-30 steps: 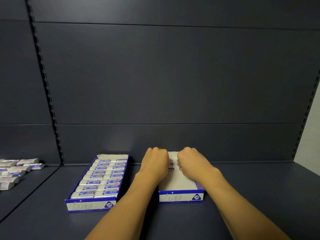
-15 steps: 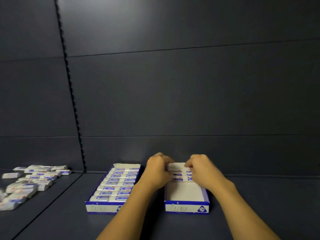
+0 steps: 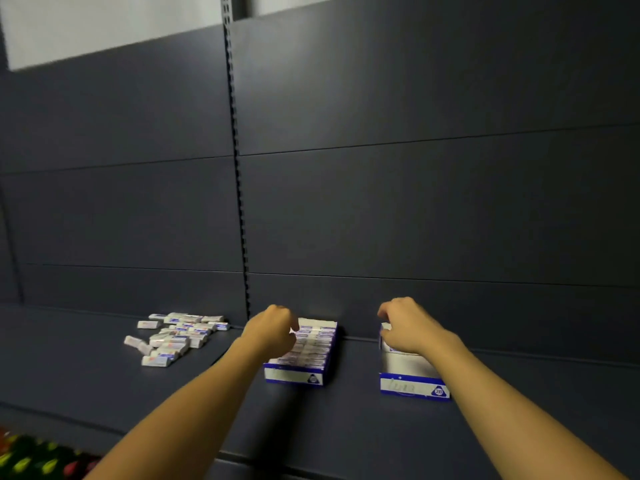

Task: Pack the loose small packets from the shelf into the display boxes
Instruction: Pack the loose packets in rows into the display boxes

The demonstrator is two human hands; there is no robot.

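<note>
One camera sits on the person's head. It faces forward and slightly down at the shelf (image 3: 346, 427), near enough for outstretched arms to reach.

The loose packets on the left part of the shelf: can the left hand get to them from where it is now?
Probably yes. The left hand hovers at the near-full display box, and the loose packets lie in a heap further left on the same shelf. Only bare shelf shows between them, nothing stands in the way.

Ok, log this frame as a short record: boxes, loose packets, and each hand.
left box: full box, rows of packets
right box: part-filled box, few packets at the back
loose packets: pile on the shelf, left of both boxes
left hand: left hand over the full box, fingers curled, grip unclear
right hand: right hand over part-filled box's back, contact unclear
</note>
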